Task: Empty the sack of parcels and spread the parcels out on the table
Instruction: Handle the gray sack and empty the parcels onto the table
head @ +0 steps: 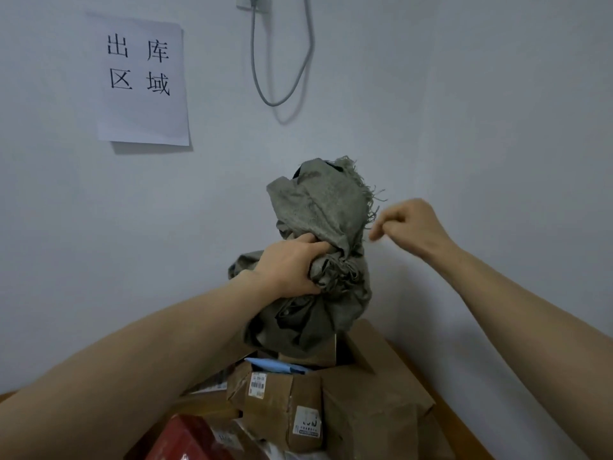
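Observation:
A grey-green woven sack [318, 210], crumpled and frayed along its top edge, is held up above a heap of parcels. My left hand [292, 267] grips it in a bunch around its middle. My right hand [408, 224] hovers just right of the sack's frayed edge, fingers loosely curled and holding nothing. Under the sack lie several brown cardboard parcels: a taped box with labels [282, 406], a large box [374, 403] to its right, a blue flat parcel [275, 365] and a red parcel [189, 439] at the lower left. The sack's lower end rests on the heap.
The parcels are piled on a wooden table whose edge [464, 423] shows at the right, pushed against a pale wall. A paper sign [142, 78] and a hanging grey cable [282, 61] are on the wall above.

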